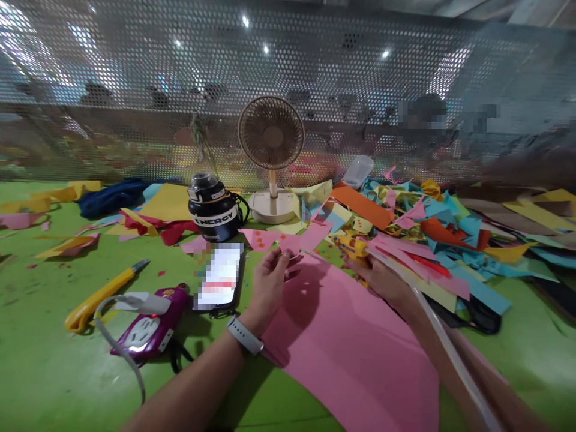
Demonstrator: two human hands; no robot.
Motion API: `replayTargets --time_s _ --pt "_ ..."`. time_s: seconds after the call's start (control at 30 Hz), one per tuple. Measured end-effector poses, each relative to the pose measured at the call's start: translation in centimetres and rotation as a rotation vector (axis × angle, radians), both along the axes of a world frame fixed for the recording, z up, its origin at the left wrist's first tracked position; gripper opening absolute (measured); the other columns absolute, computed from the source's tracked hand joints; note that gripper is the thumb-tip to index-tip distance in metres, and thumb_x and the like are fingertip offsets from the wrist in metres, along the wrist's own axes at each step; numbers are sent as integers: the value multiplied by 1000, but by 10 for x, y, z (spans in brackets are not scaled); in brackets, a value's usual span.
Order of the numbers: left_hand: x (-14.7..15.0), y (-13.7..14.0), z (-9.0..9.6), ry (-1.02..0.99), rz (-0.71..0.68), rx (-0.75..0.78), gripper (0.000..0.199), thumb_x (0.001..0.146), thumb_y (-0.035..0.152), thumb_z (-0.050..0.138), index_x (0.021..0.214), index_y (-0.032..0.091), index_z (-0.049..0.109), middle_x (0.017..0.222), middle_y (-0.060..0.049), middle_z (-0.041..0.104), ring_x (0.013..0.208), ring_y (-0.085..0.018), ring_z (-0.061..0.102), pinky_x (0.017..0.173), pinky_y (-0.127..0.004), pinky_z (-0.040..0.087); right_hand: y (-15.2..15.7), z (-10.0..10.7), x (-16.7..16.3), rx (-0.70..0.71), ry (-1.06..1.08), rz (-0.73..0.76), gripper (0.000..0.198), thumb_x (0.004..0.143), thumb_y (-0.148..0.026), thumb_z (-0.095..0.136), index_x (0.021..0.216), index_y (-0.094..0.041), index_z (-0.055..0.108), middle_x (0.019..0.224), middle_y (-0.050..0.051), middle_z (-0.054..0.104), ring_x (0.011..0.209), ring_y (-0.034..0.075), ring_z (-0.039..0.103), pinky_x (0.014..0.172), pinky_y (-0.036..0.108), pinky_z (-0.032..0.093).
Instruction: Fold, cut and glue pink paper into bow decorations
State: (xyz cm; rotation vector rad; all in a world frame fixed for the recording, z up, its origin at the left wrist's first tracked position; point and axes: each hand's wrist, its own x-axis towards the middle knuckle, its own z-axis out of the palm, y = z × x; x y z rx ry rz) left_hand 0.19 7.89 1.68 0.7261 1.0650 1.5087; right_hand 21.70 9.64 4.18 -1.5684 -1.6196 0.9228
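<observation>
My left hand [272, 281], with a pale watch band [245, 336] on its wrist, is closed in a pinch on the lower edge of a pink paper piece [288, 241] marked with small orange shapes. Beneath both hands spreads a large pink paper sheet [360, 342], shaded by the left one. My right hand [375, 273] is wrapped around a yellow glue gun [350, 246], its front pointing left toward the pink piece. A long whitish strip [432, 318] trails from the gun's rear along the forearm.
Paper scraps [409, 210] heap on the right, near black scissors [483, 315]. Left lie a phone [220, 276], a purple power strip [153, 324] with a plugged-in white cable, and a yellow utility knife [105, 294]. A dark bottle [213, 213] and small fan [271, 135] stand before a perforated metal screen [148, 132].
</observation>
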Motion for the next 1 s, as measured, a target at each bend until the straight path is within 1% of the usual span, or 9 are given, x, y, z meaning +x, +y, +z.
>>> replayTargets --time_s 0.1,0.2,0.27,0.37,0.43,0.5,0.67,0.83,1.0 --pt "1 0 -2 6 -14 -9 41 64 48 78 83 16 62 87 -7 71 91 -24 71 69 -30 56 4 6 -2 -70 -7 46 28 84 -43 55 92 -16 61 78 6 69 54 13 57 41 21 41" --pt "2 0 -4 0 -41 -3 40 64 48 78 84 17 62 85 -6 70 90 -23 71 67 -28 56 12 11 -3 -62 -18 127 28 88 -41 52 100 -16 59 95 9 70 68 16 64 46 22 46" --pt "2 -1 -4 -6 -56 2 38 66 47 78 83 17 63 85 -5 70 89 -23 70 66 -28 56 18 17 -5 -27 -117 177 27 89 -41 51 96 -17 60 93 8 70 73 17 66 51 23 46" --pt "2 -1 -5 -7 -59 4 38 67 47 77 84 17 64 84 -5 70 86 -22 70 65 -28 57 24 26 -10 55 -365 162 28 90 -42 50 85 -17 61 82 6 69 73 19 64 58 25 45" --pt "2 -1 -5 -10 -63 3 39 66 48 78 86 17 65 86 -6 70 86 -22 70 64 -28 57 28 32 -14 117 -505 154 26 88 -42 53 86 -17 61 84 6 70 76 20 64 64 26 44" --pt "2 -1 -4 -13 -69 -2 39 66 48 78 86 16 65 86 -7 70 85 -21 70 63 -28 57 32 36 -17 129 -602 147 26 89 -41 54 90 -16 61 88 8 70 79 21 65 66 26 42" --pt "2 -1 -5 -2 -60 -4 39 66 49 78 83 16 64 82 -6 70 82 -21 70 62 -28 57 38 40 -23 52 -688 85 35 94 -46 44 98 -15 58 89 12 71 77 21 67 60 25 39" --pt "3 0 -5 -7 -54 -1 40 64 48 79 82 16 64 79 -5 69 75 -18 69 63 -27 56 42 38 -29 95 -812 86 36 95 -45 45 103 -12 58 98 17 70 92 28 66 65 28 40" --pt "3 0 -6 4 -60 0 39 65 49 79 82 16 65 77 -4 70 72 -17 69 61 -27 56 43 37 -31 95 -814 100 38 96 -45 43 109 -12 56 99 17 70 94 29 66 66 28 40"
